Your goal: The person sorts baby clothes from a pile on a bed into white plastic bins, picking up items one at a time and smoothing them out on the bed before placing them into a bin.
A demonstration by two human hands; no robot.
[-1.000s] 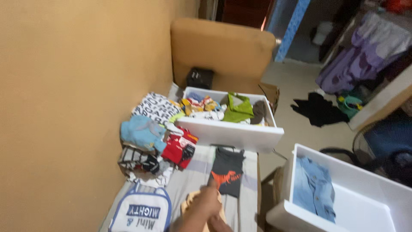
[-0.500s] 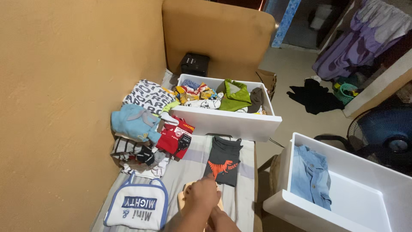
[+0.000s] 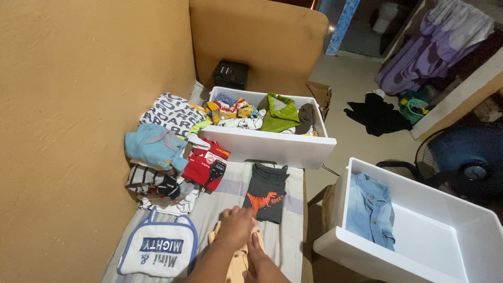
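Tan cotton garment (image 3: 237, 261) is lying flat under both my hands; left hand (image 3: 237, 226) has slid forward, fingers spreading, pressing toward twelve o'clock; right hand (image 3: 260, 262) is flattening alongside.

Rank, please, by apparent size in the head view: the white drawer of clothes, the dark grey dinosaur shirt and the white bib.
1. White drawer of clothes, clearly largest.
2. White bib and dark grey dinosaur shirt: similar; the bib lies nearer the camera, so unranked.

This is a home bedroom: small folded clothes lie on a bed (image 3: 293, 183) against an ochre wall (image 3: 68, 105), white drawers (image 3: 272, 149) hold more, garments (image 3: 419, 47) hang nearby, and a fan (image 3: 463, 162) stands on the floor.
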